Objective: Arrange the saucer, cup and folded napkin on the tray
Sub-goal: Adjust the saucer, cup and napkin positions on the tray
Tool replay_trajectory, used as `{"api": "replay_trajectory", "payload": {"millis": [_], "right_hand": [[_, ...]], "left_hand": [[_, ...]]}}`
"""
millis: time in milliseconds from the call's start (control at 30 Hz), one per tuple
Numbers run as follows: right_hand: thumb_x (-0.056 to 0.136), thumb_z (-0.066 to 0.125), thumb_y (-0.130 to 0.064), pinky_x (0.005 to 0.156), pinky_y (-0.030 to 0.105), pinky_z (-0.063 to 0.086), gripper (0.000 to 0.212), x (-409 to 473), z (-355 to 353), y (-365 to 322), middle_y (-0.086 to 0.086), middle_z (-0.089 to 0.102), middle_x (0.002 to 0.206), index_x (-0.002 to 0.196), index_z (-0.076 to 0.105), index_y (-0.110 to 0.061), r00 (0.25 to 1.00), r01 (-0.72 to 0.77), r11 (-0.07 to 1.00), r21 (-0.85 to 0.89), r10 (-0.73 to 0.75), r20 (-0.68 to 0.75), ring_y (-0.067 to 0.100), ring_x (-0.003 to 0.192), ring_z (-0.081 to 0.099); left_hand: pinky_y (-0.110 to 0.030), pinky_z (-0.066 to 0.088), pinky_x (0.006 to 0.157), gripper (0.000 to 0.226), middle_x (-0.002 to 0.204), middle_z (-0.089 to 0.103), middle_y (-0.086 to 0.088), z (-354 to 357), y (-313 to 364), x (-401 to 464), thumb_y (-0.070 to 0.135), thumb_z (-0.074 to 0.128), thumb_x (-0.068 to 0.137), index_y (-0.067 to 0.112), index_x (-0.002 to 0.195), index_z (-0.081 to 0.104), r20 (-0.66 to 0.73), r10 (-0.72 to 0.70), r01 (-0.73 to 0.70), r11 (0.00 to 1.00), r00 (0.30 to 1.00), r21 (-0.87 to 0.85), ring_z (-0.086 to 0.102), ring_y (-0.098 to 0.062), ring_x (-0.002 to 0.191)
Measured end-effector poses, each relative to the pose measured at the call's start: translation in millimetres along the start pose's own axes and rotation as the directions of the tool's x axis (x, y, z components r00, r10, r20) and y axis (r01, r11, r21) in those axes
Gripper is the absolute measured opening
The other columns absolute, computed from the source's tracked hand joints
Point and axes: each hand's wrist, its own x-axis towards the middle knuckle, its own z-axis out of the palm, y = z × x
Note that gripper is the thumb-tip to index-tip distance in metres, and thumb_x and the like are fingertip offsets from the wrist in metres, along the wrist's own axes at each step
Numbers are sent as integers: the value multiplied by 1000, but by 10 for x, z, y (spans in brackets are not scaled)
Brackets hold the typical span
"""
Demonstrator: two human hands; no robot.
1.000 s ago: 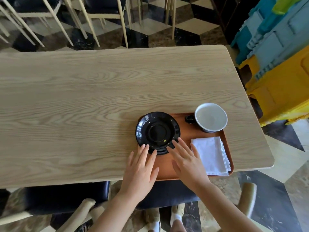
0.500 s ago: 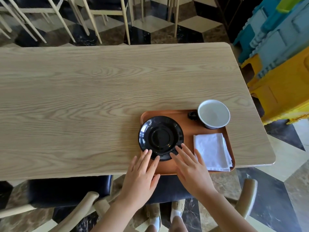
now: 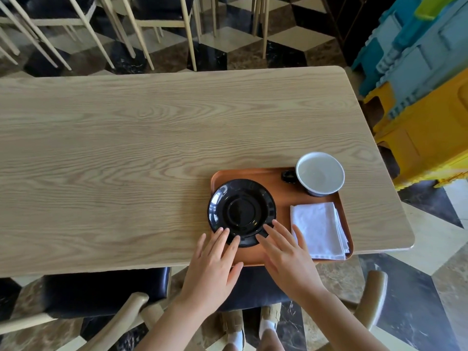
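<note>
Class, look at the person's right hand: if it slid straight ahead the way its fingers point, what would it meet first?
The right hand points up-left, fingertips already at the near rim of the black saucer on the tray. It would probably push the saucer first; the napkin lies off that line.

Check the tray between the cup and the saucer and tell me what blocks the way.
Nothing visible does: bare tray lies between the cup and the saucer. The napkin sits nearer, off that line.

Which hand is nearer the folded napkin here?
Right. The right hand lies on the tray just left of the napkin, its outer finger almost at the napkin's edge. The left hand is farther left, past the saucer.
</note>
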Motion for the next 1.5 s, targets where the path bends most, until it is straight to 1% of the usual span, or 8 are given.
{"api": "replay_trajectory", "payload": {"millis": [300,533,700,800,867,1000,1200,1500], "right_hand": [[82,42,-26,96,57,40,36,687,-768,866,12,66,116,106,65,-12,955,-174,981,-87,146,-259,31,113,57],[71,72,-13,91,56,44,40,790,-728,1451,22,60,122,109,62,-7,938,-343,935,-89,335,-94,37,113,55],[85,54,-13,76,44,52,28,751,-727,1512,10,51,135,112,57,-6,921,-389,915,103,390,13,35,107,56],[86,48,-9,75,41,53,25,755,-748,1542,6,52,135,109,58,-8,915,-394,886,246,404,10,34,101,60],[85,50,-3,80,40,53,25,760,-794,1528,7,57,130,105,63,-5,905,-394,860,325,425,-28,32,101,61],[81,51,4,77,46,53,22,760,-809,1478,9,64,121,98,66,0,902,-372,849,376,426,-68,35,95,63],[80,53,3,78,38,53,27,779,-709,1395,5,64,122,101,67,-7,907,-343,837,426,414,-83,27,98,64],[80,55,3,72,36,53,28,749,-703,1339,4,64,121,103,66,-7,918,-309,839,447,387,-91,26,89,65]], "left_hand": [[-50,40,101,52,127,60,-15,-621,300,1346,38,34,88,8,125,54,-245,140,-128,990,959,64,53,-28,121],[-56,38,98,43,124,60,-20,-454,767,1946,34,65,76,10,112,64,-86,191,-185,980,978,65,54,-32,119],[-50,43,97,44,103,66,-13,-336,782,1957,39,37,84,11,98,69,-32,144,-143,990,989,5,64,-29,91],[-35,47,75,47,86,61,-10,-355,774,1958,43,36,85,9,98,67,-56,131,-136,986,990,-101,60,-32,74],[-32,44,69,42,102,59,-9,-378,760,1959,42,46,87,12,110,63,-11,81,-81,970,997,-229,59,-30,89],[-24,38,87,45,124,52,-6,-395,720,1965,38,63,82,16,121,59,45,-1,20,908,999,-419,50,-22,114],[-15,33,85,43,111,54,1,-419,587,1890,34,72,76,17,115,65,47,-66,81,855,997,-513,53,-15,109],[-8,25,84,43,126,51,0,-429,567,1776,36,67,80,20,120,61,49,-67,83,875,997,-477,47,-13,118]]}}
